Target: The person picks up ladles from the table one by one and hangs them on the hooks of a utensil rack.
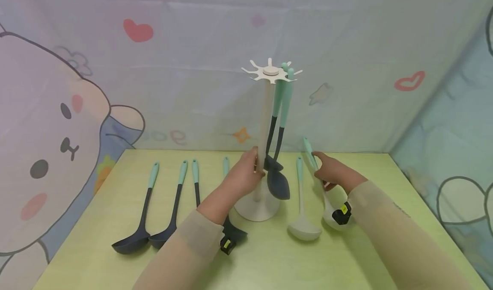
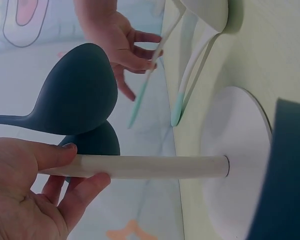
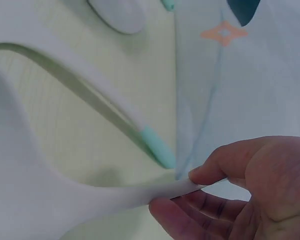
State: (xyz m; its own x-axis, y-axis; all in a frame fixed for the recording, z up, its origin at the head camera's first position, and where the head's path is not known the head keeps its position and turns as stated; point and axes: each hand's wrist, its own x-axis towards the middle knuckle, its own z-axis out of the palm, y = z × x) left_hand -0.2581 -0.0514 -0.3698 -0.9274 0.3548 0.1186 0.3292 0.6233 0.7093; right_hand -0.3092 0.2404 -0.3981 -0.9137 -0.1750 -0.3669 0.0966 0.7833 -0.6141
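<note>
My left hand [image 1: 243,176] grips the upright pole [image 1: 268,119] of a white utensil stand, thumb and fingers round it above the round base [image 2: 230,125]. Two dark utensils with mint handles hang on the stand's right side: a spoon-like one [image 1: 278,185] in front and another [image 1: 272,164] partly behind it. On the right, my right hand [image 1: 334,170] pinches the shaft of a white ladle [image 3: 125,197] between thumb and fingers; its mint handle [image 1: 310,149] points toward the back curtain. A second white ladle [image 1: 304,230] lies between that hand and the stand.
Left of the stand lie dark ladles with mint handles, one [image 1: 132,241] farthest left and another [image 1: 163,237] beside it. A third mint handle [image 1: 195,172] and a dark utensil [image 1: 236,233] are partly hidden by my left arm. A printed curtain [image 1: 192,89] hangs behind the table.
</note>
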